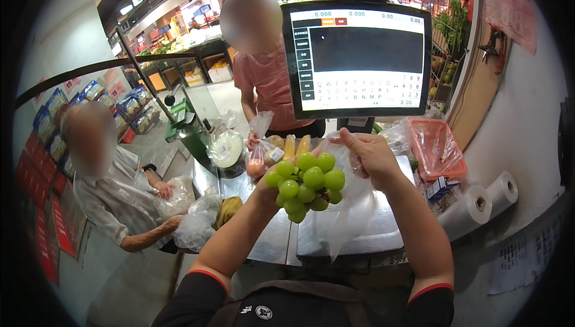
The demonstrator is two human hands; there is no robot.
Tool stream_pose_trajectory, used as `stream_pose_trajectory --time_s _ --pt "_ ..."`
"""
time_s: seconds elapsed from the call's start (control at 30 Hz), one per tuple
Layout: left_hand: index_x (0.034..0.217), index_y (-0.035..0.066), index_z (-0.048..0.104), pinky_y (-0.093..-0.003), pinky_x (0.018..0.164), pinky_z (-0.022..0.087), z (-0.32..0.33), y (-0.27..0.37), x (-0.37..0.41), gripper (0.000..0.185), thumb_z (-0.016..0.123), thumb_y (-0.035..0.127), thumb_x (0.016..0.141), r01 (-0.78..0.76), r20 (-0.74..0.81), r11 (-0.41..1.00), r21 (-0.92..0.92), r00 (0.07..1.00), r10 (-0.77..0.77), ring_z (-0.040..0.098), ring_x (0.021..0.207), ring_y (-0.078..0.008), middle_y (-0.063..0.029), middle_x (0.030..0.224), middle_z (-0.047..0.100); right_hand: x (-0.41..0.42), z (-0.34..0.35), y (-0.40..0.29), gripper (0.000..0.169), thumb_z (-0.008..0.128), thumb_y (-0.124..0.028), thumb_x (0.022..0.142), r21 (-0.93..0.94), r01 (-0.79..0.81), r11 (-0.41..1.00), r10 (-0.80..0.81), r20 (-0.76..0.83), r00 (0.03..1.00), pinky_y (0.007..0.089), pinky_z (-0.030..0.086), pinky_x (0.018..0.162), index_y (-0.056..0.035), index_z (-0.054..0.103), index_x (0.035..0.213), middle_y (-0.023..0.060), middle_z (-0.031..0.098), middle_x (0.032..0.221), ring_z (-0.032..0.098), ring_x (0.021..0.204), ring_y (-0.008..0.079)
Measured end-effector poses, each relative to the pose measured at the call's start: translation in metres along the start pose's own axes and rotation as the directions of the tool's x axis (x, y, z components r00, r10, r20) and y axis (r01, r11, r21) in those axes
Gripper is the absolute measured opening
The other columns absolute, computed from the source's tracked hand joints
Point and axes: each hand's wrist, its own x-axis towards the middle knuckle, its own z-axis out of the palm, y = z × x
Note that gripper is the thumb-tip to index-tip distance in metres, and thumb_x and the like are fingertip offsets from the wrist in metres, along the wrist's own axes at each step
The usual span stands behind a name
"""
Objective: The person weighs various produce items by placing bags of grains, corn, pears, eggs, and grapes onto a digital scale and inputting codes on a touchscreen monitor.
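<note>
A bunch of green grapes is held up in front of me over a steel counter with a weighing plate. My left hand supports the bunch from behind and is mostly hidden by it. To the right of the grapes, my right hand pinches a thin clear plastic bag, which hangs down over the plate. Behind the grapes lie yellow corn cobs. A lit touch screen stands beyond my hands.
Across the counter a person in a pink shirt holds a bag of tomatoes. At left, a person in a white shirt touches filled plastic bags. Right are a red basket and bag rolls. A wrapped melon piece sits behind.
</note>
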Motion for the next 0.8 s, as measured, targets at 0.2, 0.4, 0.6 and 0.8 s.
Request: stream_pose_trajectory --time_s 0.2,0.4,0.6,0.8 --pt "0.133 0.001 0.035 -0.0407 0.094 0.045 -0.025 0.004 -0.005 0.058 0.045 0.04 0.09 -0.034 -0.014 0.994 0.103 0.999 0.036 0.054 0.11 -0.0291 -0.0174 0.127 0.046 -0.016 -0.016 -0.021 0.02 0.064 -0.013 0.083 -0.156 0.109 0.982 -0.072 0.227 0.971 0.0187 0.033 0.047 -0.0041 0.064 0.1 -0.0033 0.049 0.065 0.045 0.057 0.004" --pt "0.132 0.007 0.037 -0.0458 0.099 0.04 -0.028 0.019 -0.002 0.06 0.058 0.038 0.085 -0.137 -0.037 0.985 0.103 0.989 0.141 0.048 0.117 -0.0289 -0.0153 0.131 0.042 -0.031 -0.036 0.009 0.014 0.066 -0.016 0.073 -0.928 0.192 0.318 -0.328 0.083 0.941 0.0401 0.046 0.071 -0.0058 0.07 0.082 0.0131 0.057 0.073 0.059 0.077 0.0294" --pt "0.126 0.002 0.044 -0.052 0.096 0.041 -0.021 0.015 0.008 0.056 0.054 0.04 0.086 -0.12 -0.135 0.993 -0.023 0.984 0.116 0.053 0.11 -0.035 -0.0192 0.123 0.05 -0.014 -0.043 0.063 0.02 0.07 -0.026 0.071 -0.991 -0.001 0.13 -0.677 -0.09 0.731 0.0395 0.044 0.065 -0.0056 0.069 0.074 0.0106 0.055 0.076 0.057 0.073 0.0284" --pt "0.127 0.004 0.042 -0.0481 0.093 0.046 -0.013 0.013 0.011 0.051 0.055 0.034 0.087 -0.177 -0.227 0.98 -0.093 0.962 0.152 0.054 0.108 -0.0318 -0.0171 0.121 0.051 -0.011 -0.052 0.115 0.071 0.071 -0.015 0.068 -0.99 -0.038 0.138 -0.632 -0.117 0.766 0.0403 0.04 0.077 -0.0089 0.042 0.133 0.0114 0.054 0.074 0.049 0.081 0.0289"
